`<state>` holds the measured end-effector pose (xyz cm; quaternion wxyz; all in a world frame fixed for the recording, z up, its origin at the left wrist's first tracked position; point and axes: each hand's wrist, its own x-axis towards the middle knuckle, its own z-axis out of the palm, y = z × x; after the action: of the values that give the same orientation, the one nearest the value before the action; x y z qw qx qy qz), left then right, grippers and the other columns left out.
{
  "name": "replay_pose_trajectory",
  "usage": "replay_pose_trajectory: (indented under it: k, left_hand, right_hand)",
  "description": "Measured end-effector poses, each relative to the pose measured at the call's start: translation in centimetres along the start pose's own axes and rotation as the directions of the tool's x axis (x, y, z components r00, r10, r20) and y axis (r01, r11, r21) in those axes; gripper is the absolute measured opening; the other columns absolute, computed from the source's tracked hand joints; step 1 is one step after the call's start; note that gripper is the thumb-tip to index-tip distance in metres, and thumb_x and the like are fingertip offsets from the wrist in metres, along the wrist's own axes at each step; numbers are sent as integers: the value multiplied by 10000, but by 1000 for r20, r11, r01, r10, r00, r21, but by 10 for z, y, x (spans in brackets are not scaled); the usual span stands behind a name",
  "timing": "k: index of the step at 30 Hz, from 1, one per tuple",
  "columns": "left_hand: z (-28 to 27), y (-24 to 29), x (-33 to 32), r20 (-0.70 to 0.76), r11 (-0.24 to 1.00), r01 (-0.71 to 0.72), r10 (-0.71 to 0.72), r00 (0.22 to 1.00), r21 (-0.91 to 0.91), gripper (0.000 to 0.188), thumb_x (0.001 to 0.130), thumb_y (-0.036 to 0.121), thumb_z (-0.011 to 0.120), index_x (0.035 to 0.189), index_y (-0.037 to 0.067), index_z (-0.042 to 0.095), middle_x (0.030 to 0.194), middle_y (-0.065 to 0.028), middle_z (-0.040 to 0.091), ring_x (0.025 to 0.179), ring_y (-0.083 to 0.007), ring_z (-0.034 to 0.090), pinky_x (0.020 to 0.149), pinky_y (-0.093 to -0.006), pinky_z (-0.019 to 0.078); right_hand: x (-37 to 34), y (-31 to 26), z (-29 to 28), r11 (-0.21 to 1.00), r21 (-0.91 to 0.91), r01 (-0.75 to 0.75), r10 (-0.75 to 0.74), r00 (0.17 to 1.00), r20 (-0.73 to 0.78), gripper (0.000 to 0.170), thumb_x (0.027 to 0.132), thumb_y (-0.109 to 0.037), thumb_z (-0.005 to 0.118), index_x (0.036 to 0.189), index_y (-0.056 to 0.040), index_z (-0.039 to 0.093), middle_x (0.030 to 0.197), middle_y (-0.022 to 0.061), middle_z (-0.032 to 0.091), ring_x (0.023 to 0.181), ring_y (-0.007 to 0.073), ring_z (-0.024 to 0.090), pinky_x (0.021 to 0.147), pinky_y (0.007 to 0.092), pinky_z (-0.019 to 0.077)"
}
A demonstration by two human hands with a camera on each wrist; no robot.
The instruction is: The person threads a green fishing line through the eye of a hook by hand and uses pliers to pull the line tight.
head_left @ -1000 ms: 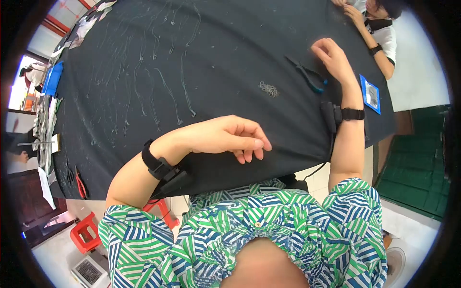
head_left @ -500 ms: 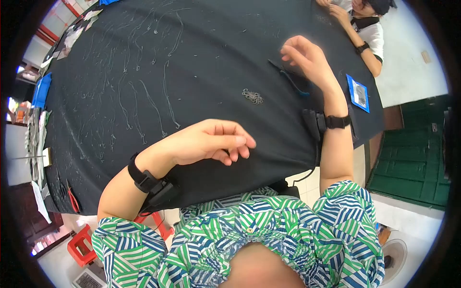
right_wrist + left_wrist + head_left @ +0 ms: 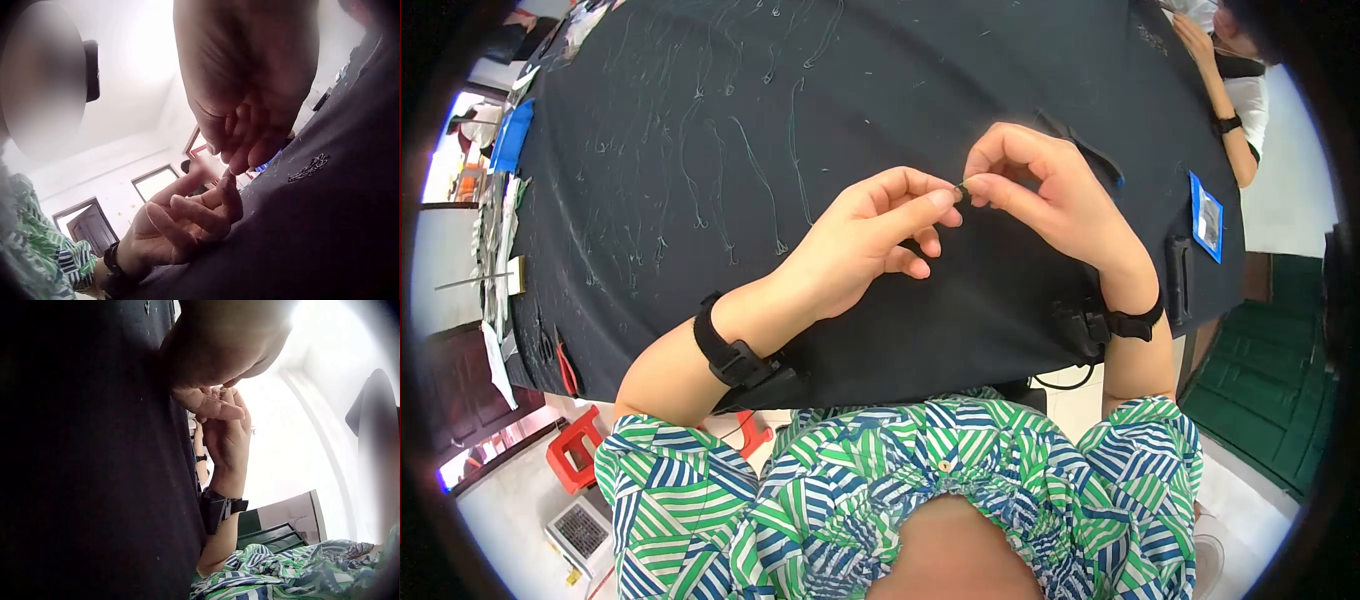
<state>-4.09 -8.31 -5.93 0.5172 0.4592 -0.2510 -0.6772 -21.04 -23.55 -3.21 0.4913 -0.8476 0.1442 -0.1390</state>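
Note:
At the middle of the black-covered table, my two hands meet fingertip to fingertip in the head view. My left hand pinches a small dark piece between thumb and forefinger, its other fingers loosely bent. Thumb and forefinger of my right hand pinch the same piece from the other side. It is too small to tell its kind. A little heap of grey metal loops lies on the cloth near the hands in the right wrist view; in the head view the hands hide it.
Beyond my right hand lie pliers. A blue packet sits near the right edge. Thin thread strands spread over the left half, and red-handled scissors lie at far left. Another person sits at the back right.
My right hand has come back from beside the pliers to my left hand. The left hand has lifted and moved forward, and both now pinch the small piece. The head view has shifted.

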Motion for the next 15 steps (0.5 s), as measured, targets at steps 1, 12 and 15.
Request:
replay_pose_trajectory:
  k: [1,12,15]
  left_hand:
    - [1,0,0,0,1000,3,-3,1000,-4,264,1009,254,607,1180,53,590,1025,-32,639,788,-55,598,634,-201,523]
    - [-1,0,-3,-15,998,2,-3,1000,-62,130,1000,207,620,1018,79,604,899,5,622,712,-41,580,583,-189,482]
    - [-3,4,-5,-52,997,-30,27,998,-69,120,1000,201,616,1002,82,600,885,7,615,683,-38,562,572,-186,469]
  right_hand:
    - [-1,0,-1,1000,-5,3,-3,1000,9,150,933,-130,655,971,13,631,822,76,662,740,126,631,671,269,494]
    - [-4,-5,1,999,17,34,-34,999,5,143,910,-104,685,976,9,628,822,68,648,727,117,629,658,271,492]
    - [-1,-10,-4,989,-133,58,-52,997,52,118,875,-82,701,951,-13,642,816,75,626,705,166,628,639,297,487]
